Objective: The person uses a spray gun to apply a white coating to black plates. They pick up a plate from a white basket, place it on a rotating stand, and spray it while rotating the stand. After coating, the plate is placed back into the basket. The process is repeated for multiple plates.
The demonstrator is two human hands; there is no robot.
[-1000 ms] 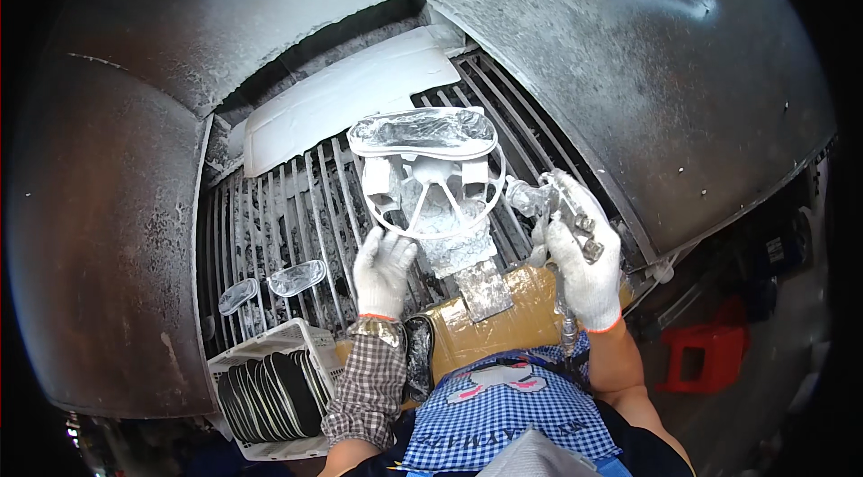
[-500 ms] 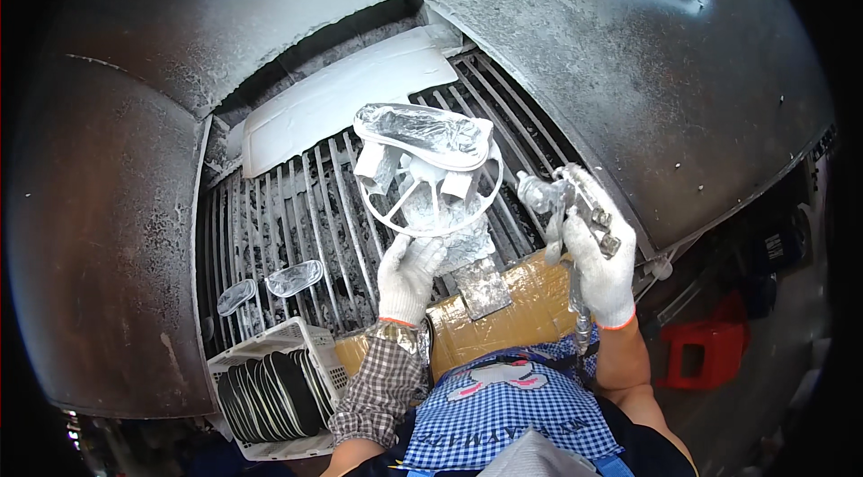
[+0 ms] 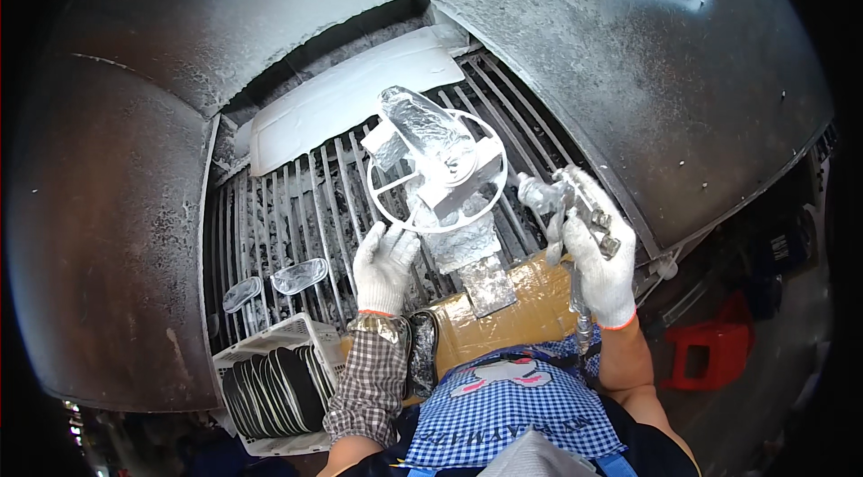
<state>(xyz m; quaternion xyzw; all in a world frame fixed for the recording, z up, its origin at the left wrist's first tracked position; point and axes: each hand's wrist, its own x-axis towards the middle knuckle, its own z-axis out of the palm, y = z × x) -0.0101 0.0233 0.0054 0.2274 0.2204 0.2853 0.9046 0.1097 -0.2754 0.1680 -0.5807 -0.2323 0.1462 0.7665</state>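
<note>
My right hand, in a white knit glove, is wrapped round a paint-crusted spray gun whose nozzle points left toward a white ring-shaped turntable. On the turntable's blocks lies a long sole-shaped piece, its top shiny like foil or film and its edge white. My left hand, gloved too, is at the near-left rim of the ring with fingers stretched out. Whether the fingertips touch the ring I cannot tell. A foil-covered base shows beneath the turntable.
Slatted metal grating lies under the turntable, with a white board behind. Two small shiny sole-shaped pieces rest at left. A white basket holds several dark soles. Metal booth walls surround this; a red stool stands right.
The turntable has turned, so the sole-shaped piece now points away and to the left instead of lying crosswise. My left hand moved left and its fingers spread. My right hand stayed with the spray gun.
</note>
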